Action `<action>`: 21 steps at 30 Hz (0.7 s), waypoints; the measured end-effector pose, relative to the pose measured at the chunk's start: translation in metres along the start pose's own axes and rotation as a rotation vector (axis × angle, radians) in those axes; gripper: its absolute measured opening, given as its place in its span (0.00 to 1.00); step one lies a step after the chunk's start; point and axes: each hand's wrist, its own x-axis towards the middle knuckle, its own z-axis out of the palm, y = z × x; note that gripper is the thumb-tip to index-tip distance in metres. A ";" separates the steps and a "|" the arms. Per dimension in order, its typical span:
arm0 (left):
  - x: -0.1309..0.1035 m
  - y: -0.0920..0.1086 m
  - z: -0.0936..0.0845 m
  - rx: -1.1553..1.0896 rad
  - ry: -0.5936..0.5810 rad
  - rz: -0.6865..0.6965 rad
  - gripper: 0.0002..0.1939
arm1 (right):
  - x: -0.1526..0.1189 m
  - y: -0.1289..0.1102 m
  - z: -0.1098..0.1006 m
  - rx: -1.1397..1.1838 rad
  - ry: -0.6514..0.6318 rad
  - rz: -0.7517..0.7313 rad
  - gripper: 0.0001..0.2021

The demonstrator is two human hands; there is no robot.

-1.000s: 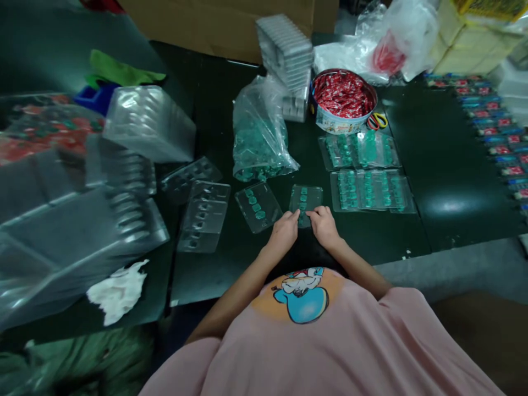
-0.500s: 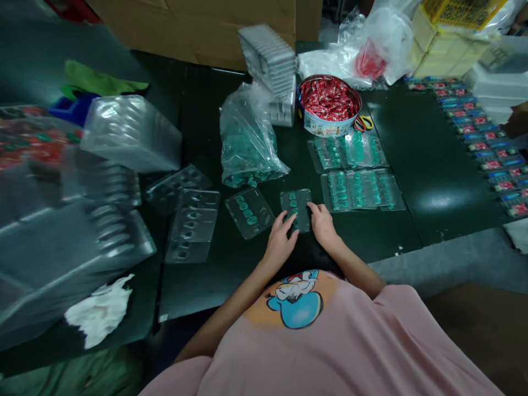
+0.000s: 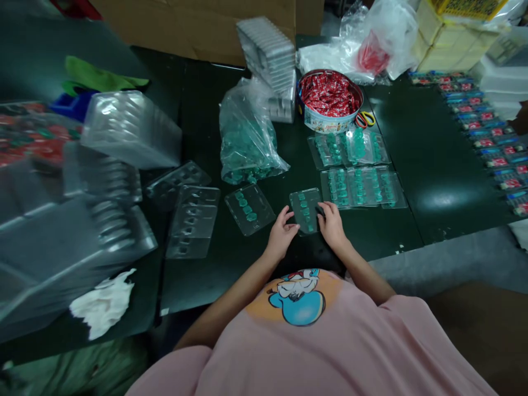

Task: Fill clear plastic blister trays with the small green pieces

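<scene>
A small clear plastic blister tray (image 3: 312, 206), with a column of green pieces in its pockets, lies on the dark table between my hands. My left hand (image 3: 281, 234) is by its lower left edge with the fingers apart, holding nothing. The fingers of my right hand (image 3: 332, 224) grip the tray's right edge. A second filled tray (image 3: 248, 209) lies left of my left hand. Beyond it stands a clear bag (image 3: 247, 137) of green pieces. More filled trays (image 3: 361, 188) lie in two rows to the right.
Empty clear blisters (image 3: 193, 220) and blister stacks (image 3: 127, 129) occupy the left. A round tin (image 3: 330, 102) of red packets stands at the back beside scissors (image 3: 365, 119). Rows of small packed items (image 3: 493, 132) line the far right. A white cloth (image 3: 105, 308) lies at front left.
The tray between my hands has shifted right, towards the filled rows, and my right hand has moved with it. My left hand's fingers have come off the green pieces to the tray's left edge.
</scene>
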 end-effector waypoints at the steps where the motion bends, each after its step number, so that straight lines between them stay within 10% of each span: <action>1: 0.002 0.000 0.000 -0.017 0.009 -0.028 0.41 | 0.001 0.001 0.000 0.011 -0.012 -0.002 0.19; 21: -0.026 0.019 0.000 -0.126 -0.123 -0.155 0.52 | 0.006 0.004 -0.017 -0.016 -0.036 0.001 0.19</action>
